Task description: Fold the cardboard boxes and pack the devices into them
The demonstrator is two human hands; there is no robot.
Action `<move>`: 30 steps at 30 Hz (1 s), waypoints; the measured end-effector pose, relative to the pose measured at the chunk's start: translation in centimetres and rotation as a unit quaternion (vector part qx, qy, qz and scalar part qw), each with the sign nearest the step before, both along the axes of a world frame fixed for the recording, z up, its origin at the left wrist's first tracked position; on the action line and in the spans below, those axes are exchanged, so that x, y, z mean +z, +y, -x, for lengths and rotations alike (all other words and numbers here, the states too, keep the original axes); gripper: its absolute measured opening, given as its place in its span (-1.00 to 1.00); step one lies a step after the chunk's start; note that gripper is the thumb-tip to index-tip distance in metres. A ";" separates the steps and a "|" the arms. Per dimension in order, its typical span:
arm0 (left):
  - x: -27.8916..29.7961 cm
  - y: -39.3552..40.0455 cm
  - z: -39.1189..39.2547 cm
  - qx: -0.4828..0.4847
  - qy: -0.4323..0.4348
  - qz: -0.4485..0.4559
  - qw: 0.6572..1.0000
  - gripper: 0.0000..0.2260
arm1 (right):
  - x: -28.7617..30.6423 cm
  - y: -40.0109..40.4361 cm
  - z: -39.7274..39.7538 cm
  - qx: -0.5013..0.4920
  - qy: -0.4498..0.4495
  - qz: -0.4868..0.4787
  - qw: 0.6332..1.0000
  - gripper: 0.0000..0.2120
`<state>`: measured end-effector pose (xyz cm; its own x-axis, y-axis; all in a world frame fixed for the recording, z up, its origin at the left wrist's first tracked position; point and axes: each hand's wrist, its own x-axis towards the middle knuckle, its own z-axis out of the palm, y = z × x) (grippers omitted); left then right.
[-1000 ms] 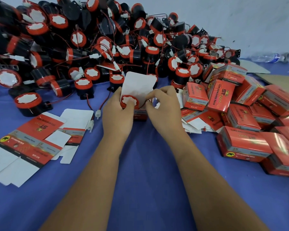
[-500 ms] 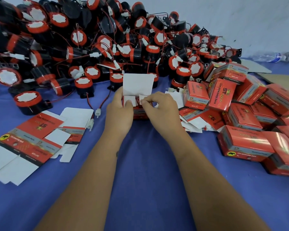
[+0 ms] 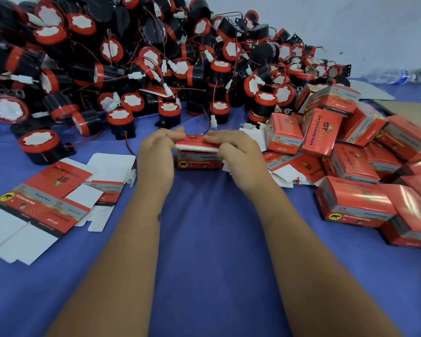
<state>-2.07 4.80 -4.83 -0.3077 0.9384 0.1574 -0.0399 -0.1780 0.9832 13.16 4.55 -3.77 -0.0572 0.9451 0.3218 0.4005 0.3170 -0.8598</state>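
A small red cardboard box [image 3: 198, 161] stands on the blue table [image 3: 204, 239] at the centre. Its red top lid [image 3: 196, 141] is bent down over the opening, with a white edge still showing under it. My left hand [image 3: 156, 154] pinches the lid's left end, and my right hand [image 3: 238, 154] pinches its right end. The device inside is hidden. A big heap of black and red round devices [image 3: 131, 57] with red wires fills the back left.
Flat unfolded box blanks [image 3: 41, 198] lie at the left, and more flat blanks [image 3: 289, 166] lie right of my hands. A pile of closed red boxes [image 3: 355, 166] covers the right side. A plastic bottle [image 3: 394, 75] lies at the far right by the wall.
The white lid flap that stood upright has been folded down over the box. The device's red top, seen earlier in the opening, is now covered. Both hands moved onto the lid.
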 end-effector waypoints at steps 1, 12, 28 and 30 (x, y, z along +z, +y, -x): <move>0.1 0.0 0.2 -0.011 -0.001 0.008 1.000 -0.67 | 0.1 0.0 -0.1 0.005 -0.001 0.007 1.000 -0.63; -0.3 -0.9 0.5 -0.047 0.304 -0.039 0.951 -0.65 | -0.2 0.6 -0.5 -0.004 -0.175 -0.061 0.983 -0.68; 0.2 -1.3 0.1 -0.011 0.187 -0.070 0.980 -0.77 | 0.1 0.5 -0.1 -0.025 -0.076 -0.045 0.996 -0.82; 0.0 -1.2 0.1 0.029 0.270 -0.092 0.958 -0.79 | 0.0 0.5 -0.1 -0.028 -0.085 -0.071 0.993 -0.84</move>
